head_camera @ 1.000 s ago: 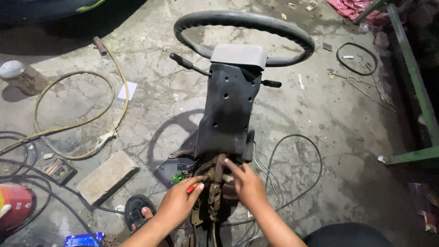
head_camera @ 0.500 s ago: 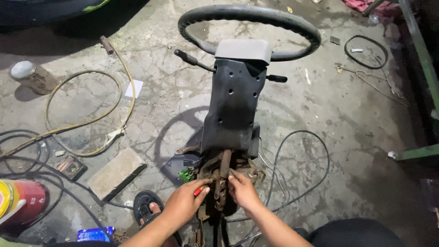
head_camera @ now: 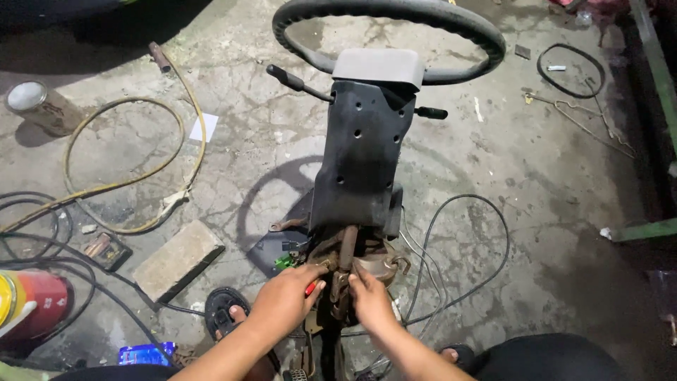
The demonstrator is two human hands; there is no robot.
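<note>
Steering column lies on the concrete floor, steering wheel at the far end, rusty shaft and joint hardware at the near end, right in front of the person. Left hand is curled closed around a red-handled tool, tip pushed into the rusty joint beside the shaft; only a sliver of handle shows, so can't tell what kind of tool it is. Right hand has fingers pinched on the lower shaft just beside the brown bracket, partly closed, steadying it. Green connector and thin black cable sit near the joint. Risks, my read: the rust looks heavy, so a seized fastener could let the tool slip off and jab the right fingers, which are just beside the tip. The column only rests on the floor, nothing clamping it visible, so hard prying could roll it. Bare foot in a sandal sits near the work, exposed if anything drops. Loose cable could snag.
</note>
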